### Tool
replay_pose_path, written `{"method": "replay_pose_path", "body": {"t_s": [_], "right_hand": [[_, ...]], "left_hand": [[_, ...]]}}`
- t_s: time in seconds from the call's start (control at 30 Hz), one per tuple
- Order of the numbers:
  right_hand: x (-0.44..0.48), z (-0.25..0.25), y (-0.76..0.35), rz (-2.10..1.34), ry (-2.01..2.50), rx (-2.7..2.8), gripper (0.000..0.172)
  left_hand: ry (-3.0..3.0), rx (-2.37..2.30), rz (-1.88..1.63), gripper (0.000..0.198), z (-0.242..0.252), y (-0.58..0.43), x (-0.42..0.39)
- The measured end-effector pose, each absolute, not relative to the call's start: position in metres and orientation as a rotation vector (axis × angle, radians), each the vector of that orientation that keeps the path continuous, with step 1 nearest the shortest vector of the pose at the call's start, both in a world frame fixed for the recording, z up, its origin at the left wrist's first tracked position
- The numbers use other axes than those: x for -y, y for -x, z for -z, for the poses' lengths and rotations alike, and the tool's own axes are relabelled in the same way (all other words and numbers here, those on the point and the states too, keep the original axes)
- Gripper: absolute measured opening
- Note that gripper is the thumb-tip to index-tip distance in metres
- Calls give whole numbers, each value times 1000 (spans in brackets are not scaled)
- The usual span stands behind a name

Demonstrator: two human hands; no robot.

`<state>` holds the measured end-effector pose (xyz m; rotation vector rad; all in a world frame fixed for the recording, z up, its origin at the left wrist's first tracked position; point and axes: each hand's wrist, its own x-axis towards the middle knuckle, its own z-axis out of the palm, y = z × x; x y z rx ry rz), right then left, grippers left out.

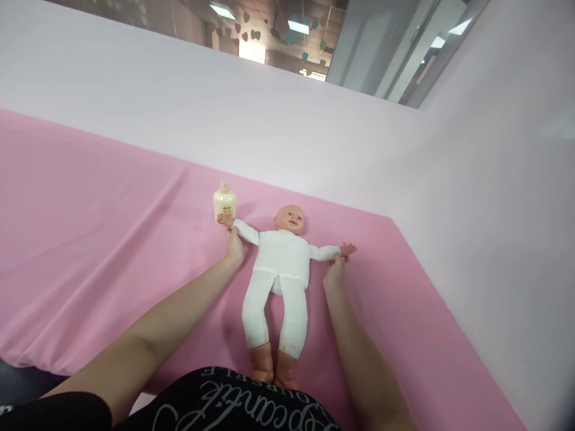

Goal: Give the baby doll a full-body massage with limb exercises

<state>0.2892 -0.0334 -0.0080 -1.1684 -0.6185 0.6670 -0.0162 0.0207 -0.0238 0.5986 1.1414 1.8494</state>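
A baby doll (283, 254) with a white cloth body lies on its back, head away from me and feet against my shirt. Its arms are stretched out to both sides. My left hand (234, 248) is closed around the doll's arm on the left, close to its wrist. On the other side, my right hand (336, 272) grips the doll's other arm just below the small hand; part of my fingers is hidden behind the sleeve. A cream pump bottle (224, 201) with a printed smiling face stands right behind the doll's left-side hand.
Pink cloth (112, 221) covers the table and has creases on the left. A white wall (287, 126) runs along the back and the right side. Above it, a window (269, 36) shows ceiling lights and heart-shaped decorations.
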Motion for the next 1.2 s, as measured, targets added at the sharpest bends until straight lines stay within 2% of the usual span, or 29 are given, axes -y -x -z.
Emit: {"method": "replay_pose_path", "body": {"t_s": [0.17, 0.3, 0.47, 0.83, 1.2], "right_hand": [[44, -5, -278, -558, 1131, 751, 65], [52, -14, -267, -391, 1033, 1006, 65], [59, -14, -256, -363, 1042, 1276, 58], [65, -23, -251, -365, 1127, 1578, 34], [61, -15, -255, -173, 1193, 1769, 41]], "left_hand": [[-692, -1101, -1847, 24, 17, 15, -15], [-1022, -1009, -1850, 35, 8, 9, -5], [-1411, -980, -1778, 41, 0, 2, 6], [-1983, -1037, -1508, 32, -6, -1, 10], [-2256, -1163, -1357, 35, -6, 2, 10]]}}
